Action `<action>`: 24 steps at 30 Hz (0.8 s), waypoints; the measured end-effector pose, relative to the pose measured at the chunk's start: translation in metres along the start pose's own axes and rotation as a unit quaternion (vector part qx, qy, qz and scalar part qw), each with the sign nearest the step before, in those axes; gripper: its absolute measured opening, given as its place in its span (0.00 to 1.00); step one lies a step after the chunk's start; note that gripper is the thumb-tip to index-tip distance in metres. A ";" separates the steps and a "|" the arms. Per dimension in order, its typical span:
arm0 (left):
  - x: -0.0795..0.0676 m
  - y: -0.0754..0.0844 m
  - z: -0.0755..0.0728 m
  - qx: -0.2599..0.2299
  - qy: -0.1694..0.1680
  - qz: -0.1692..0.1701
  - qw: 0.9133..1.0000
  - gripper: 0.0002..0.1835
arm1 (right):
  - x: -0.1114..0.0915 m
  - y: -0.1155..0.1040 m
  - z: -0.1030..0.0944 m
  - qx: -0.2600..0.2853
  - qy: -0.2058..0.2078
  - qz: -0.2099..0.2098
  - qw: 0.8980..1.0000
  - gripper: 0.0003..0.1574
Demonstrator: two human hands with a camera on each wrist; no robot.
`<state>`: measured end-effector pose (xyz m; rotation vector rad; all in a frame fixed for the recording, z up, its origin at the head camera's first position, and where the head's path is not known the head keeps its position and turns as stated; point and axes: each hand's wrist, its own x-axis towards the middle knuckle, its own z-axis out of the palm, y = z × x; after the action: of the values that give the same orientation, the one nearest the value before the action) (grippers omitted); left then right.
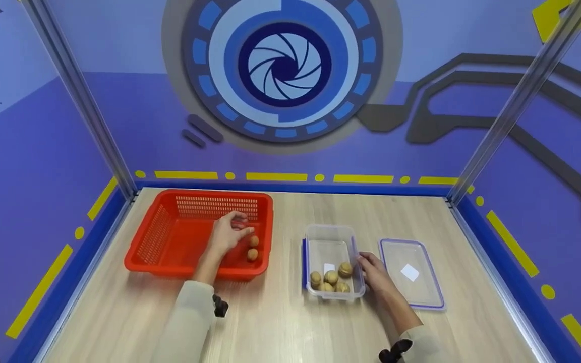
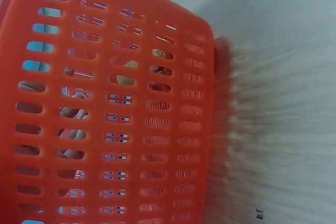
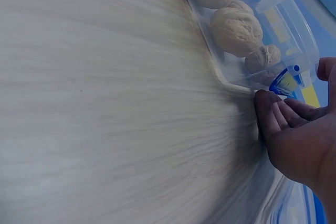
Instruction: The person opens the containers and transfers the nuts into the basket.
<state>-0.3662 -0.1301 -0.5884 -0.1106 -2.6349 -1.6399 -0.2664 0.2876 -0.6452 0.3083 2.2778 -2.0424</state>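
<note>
My left hand (image 1: 227,234) reaches into the red basket (image 1: 152,267), thumb and fingers apart, with nothing visible between them. Two walnuts (image 1: 253,254) lie by the basket's right wall, just beside that thumb. In the left wrist view, the slotted basket wall (image 2: 173,129) hides most of the hand. My right hand (image 1: 377,276) holds the right side of a clear plastic container (image 1: 328,232) at its rim. Several walnuts (image 1: 331,277) sit in the container's near end. Close up, the right wrist view shows the fingertips (image 3: 262,100) against the container's outer wall.
A clear lid (image 1: 416,252) with a blue-violet edge lies on the wooden table right of the container. One blue locking flap (image 1: 304,264) hangs at the container's left side. Printed panels and metal posts (image 1: 502,121) bound the table at the back and sides.
</note>
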 end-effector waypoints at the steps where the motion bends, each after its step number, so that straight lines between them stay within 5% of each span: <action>1: 0.000 0.000 0.000 0.000 0.000 0.000 1.000 0.23 | 0.000 0.000 0.000 -0.001 0.001 0.001 1.000 0.28; 13: -0.005 0.010 -0.001 0.007 0.003 0.054 0.999 0.28 | -0.001 -0.002 0.002 -0.012 0.001 -0.002 1.000 0.28; 24: -0.025 0.058 0.022 0.024 -0.018 0.122 0.992 0.27 | 0.000 -0.005 0.003 0.015 0.004 0.004 1.000 0.28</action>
<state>-0.3368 -0.0852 -0.5478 -0.4463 -2.5603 -1.5086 -0.2672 0.2842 -0.6407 0.3274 2.2494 -2.0769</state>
